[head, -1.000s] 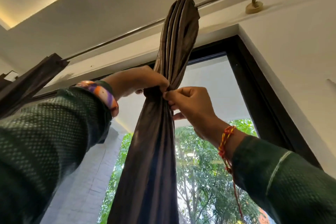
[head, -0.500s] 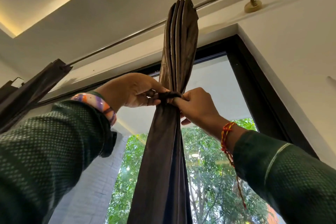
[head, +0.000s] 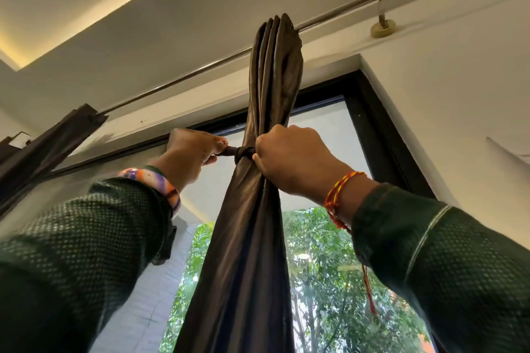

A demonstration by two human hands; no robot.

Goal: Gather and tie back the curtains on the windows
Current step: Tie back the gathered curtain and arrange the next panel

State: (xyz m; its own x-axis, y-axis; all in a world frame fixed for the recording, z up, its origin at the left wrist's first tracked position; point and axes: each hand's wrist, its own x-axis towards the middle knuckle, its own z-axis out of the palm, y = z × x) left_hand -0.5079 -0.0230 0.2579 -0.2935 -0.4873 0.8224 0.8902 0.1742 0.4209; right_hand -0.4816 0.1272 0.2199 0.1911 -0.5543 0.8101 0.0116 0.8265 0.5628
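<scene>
The brown curtain was seen gathered at twelve o'clock, cinched by a tie. One tie end was gripped by the left hand; the right hand was clenched (its fingers hidden) against the bunch.

Both arms raised mid-frame, green sleeves. Left grip fisted, pinching tie end, pulling left. Right grip fisted against curtain at the knot.
</scene>
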